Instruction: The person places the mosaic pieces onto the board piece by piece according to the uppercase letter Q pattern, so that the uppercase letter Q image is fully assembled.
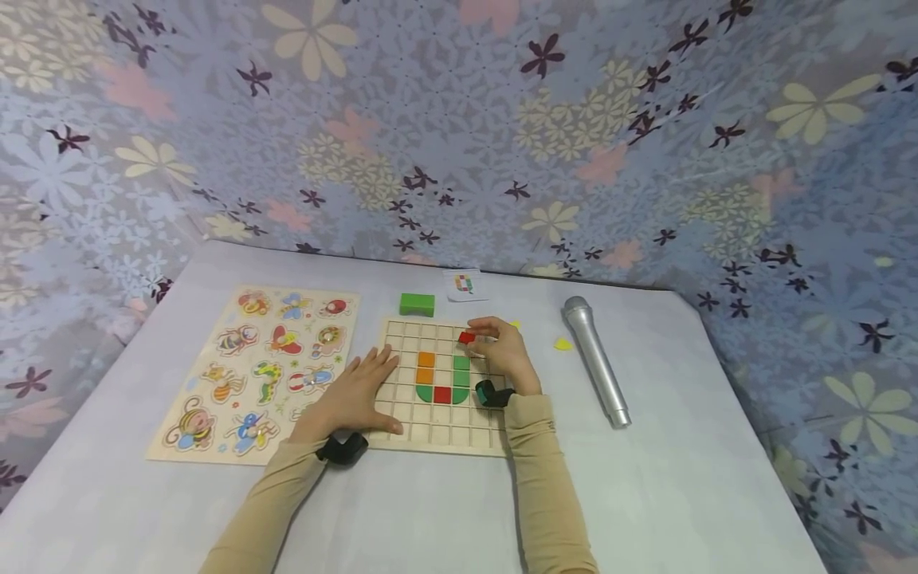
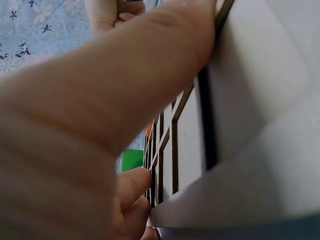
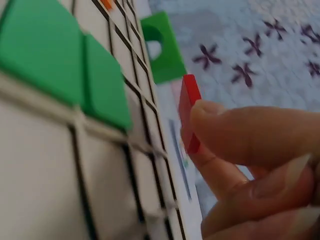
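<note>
In the head view a wooden grid board [image 1: 419, 434] lies on the table with orange tiles [image 1: 426, 368], green tiles [image 1: 461, 370] and a red tile [image 1: 442, 395] in a U shape. My right hand [image 1: 504, 351] pinches another red tile [image 1: 466, 338] between thumb and finger over the board's upper right part. In the right wrist view that red tile [image 3: 189, 112] is held on edge, apart from the grid. My left hand [image 1: 355, 395] rests with spread fingers on the board's left edge. Its thumb [image 2: 150, 55] lies across the board edge in the left wrist view.
A wooden insect puzzle [image 1: 283, 375] lies at the left. Behind the board are a green block [image 1: 417, 304] and a small pattern card [image 1: 466, 285]. To the right are a yellow piece [image 1: 562, 344] and a silver microphone [image 1: 597, 363]. A floral cloth [image 1: 459, 143] hangs behind the table.
</note>
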A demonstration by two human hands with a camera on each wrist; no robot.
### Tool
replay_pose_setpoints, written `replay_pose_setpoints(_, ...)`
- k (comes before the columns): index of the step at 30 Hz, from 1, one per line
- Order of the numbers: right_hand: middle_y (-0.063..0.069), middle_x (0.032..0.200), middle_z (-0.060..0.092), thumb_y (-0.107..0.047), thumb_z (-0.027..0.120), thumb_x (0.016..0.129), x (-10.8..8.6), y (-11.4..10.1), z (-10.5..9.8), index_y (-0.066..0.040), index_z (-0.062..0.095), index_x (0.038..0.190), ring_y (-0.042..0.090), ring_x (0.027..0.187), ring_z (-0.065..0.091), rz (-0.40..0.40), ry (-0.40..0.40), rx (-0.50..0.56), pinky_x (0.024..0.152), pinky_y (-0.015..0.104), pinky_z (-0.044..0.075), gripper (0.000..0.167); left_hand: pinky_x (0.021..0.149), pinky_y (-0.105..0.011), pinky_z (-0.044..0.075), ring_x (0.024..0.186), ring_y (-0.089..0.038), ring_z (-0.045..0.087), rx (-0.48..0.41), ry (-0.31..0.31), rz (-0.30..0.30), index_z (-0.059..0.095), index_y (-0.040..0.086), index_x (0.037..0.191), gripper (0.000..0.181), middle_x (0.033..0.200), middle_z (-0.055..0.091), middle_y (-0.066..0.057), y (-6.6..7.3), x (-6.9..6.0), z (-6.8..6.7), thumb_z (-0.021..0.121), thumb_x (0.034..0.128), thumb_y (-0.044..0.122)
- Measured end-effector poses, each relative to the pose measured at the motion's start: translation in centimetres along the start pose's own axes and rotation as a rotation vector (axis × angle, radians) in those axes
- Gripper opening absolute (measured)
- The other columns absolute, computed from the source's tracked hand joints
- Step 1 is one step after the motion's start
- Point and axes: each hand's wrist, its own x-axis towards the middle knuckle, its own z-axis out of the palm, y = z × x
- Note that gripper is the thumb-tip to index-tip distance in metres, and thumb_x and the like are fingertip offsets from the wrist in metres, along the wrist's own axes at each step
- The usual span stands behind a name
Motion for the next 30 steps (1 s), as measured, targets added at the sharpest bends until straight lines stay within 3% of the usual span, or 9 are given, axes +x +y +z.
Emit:
replay_pose_setpoints(4, 0.017, 0.121, 0.067, -0.001, 0.068, 0.086, 0.2, -0.3, 1.3, -0.005, 0.064, 0.123, 0.034, 0.118, 0.06, -0.032, -0.036, -0.033, 0.092, 0.039, 0.054, 0.037, 0.121, -0.057, 0.015, 0.149, -0.041, 0.013, -0.006, 0.002, -0.002, 0.028, 0.001, 0.151, 0.112, 0.161, 0.016, -0.02, 0.1, 0.1, 0.0, 0.081, 0.0681, 0.054)
replay_pose_setpoints(9, 0.017, 0.12, 0.067, 0.001, 0.067, 0.086, 0.4, -0.5, 2.2, -0.004, 0.064, 0.121, 0.034, 0.117, 0.061, -0.066, -0.038, -0.102, 0.093, 0.041, 0.054, 0.036, 0.121, -0.057, 0.014, 0.149, -0.04, 0.013, -0.01, 0.002, -0.01, 0.027, 0.001, 0.152, 0.113, 0.162, 0.015, -0.019, 0.1, 0.1, 0.1, 0.081, 0.0679, 0.054)
replay_pose_setpoints(18, 0.015, 0.118, 0.069, 0.007, 0.067, 0.084, 1.0, -0.1, 3.2, -0.006, 0.066, 0.118, 0.03, 0.115, 0.063, -0.053, -0.055, -0.074, 0.072, 0.022, 0.051, 0.036, 0.121, -0.057, 0.014, 0.15, -0.04, 0.012, -0.019, -0.001, -0.014, 0.028, 0.002, 0.152, 0.112, 0.162, 0.016, -0.019, 0.2, 0.0, 0.0, 0.081, 0.0677, 0.053)
replay_pose_setpoints(30, 0.013, 0.117, 0.07, 0.004, 0.07, 0.082, 1.1, -0.1, 3.3, -0.006, 0.066, 0.118, 0.028, 0.111, 0.065, -0.071, -0.049, -0.069, 0.081, 0.026, 0.054, 0.038, 0.121, -0.056, 0.014, 0.15, -0.04, 0.012, -0.014, -0.002, -0.018, 0.027, 0.002, 0.152, 0.113, 0.162, 0.015, -0.019, 0.2, 0.0, -0.1, 0.081, 0.0679, 0.054)
